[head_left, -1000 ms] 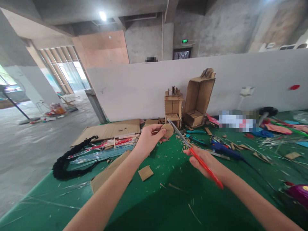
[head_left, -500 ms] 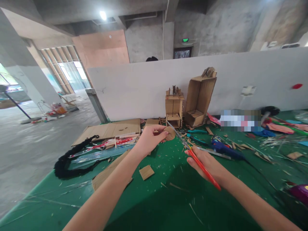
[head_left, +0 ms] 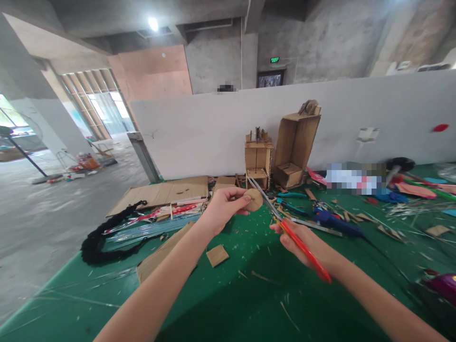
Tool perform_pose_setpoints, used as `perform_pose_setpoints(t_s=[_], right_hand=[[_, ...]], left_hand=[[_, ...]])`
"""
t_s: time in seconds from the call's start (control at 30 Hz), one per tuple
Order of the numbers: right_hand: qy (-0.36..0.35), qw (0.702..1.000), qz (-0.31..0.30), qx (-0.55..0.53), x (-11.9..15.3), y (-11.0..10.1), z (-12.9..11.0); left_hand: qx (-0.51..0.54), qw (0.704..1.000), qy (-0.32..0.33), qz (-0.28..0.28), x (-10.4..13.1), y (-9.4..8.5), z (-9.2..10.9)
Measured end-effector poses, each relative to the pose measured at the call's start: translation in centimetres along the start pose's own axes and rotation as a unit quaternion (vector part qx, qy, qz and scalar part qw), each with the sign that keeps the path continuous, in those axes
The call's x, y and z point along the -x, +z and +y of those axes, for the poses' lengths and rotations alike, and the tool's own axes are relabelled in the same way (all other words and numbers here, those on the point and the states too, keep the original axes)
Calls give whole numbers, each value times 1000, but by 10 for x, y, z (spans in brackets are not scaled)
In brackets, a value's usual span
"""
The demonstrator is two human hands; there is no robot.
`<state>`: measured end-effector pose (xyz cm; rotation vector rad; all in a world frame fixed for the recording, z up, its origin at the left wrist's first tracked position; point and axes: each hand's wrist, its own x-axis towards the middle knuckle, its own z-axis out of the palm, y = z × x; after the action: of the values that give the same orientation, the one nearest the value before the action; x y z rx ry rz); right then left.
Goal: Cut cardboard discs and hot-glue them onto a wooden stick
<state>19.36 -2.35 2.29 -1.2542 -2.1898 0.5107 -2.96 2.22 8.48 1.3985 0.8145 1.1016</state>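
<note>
My left hand (head_left: 228,205) pinches a small round cardboard disc (head_left: 254,200) between thumb and fingers. Red-handled scissors (head_left: 297,240) are in my right hand (head_left: 302,242), its fingers closed about the handles. The scissor blades point up and to the left, slightly parted, alongside the disc's right edge; whether they touch it I cannot tell. Beyond the hands stands a small cardboard frame (head_left: 258,159) with upright pieces on top. Beside it is a taller open cardboard box (head_left: 297,142) with a round piece on its top. A cardboard square (head_left: 217,255) lies on the green table below my left hand.
A dark blue glue gun (head_left: 335,221) and teal-handled pliers (head_left: 290,204) lie to the right among scraps. At left are a flat cardboard sheet (head_left: 167,190), clear sticks (head_left: 149,231) and a black fuzzy strip (head_left: 93,247). A white partition (head_left: 199,137) closes off the back.
The disc has turned in my left hand and shows more of its face. The scissors have shifted slightly, and their blades are a little more apart.
</note>
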Motion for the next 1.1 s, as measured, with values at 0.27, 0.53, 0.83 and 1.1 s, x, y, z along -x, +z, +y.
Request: perform_pose_setpoints(t_s=[0.27,0.53,0.83,1.1], right_hand=[[20,997,-17,72,1,-3,-1],[25,989,-17,143,-4,-6,-7],[47,979,48,194,-9,3,-8],[29,992,58,106,-4,0,2]], left_hand=[[-53,997,-19,47,3,3,11],[-126,991,16,37,4,2,11],[-115,993,15,33,3,3,10],[-24,998,9,60,2,4,9]])
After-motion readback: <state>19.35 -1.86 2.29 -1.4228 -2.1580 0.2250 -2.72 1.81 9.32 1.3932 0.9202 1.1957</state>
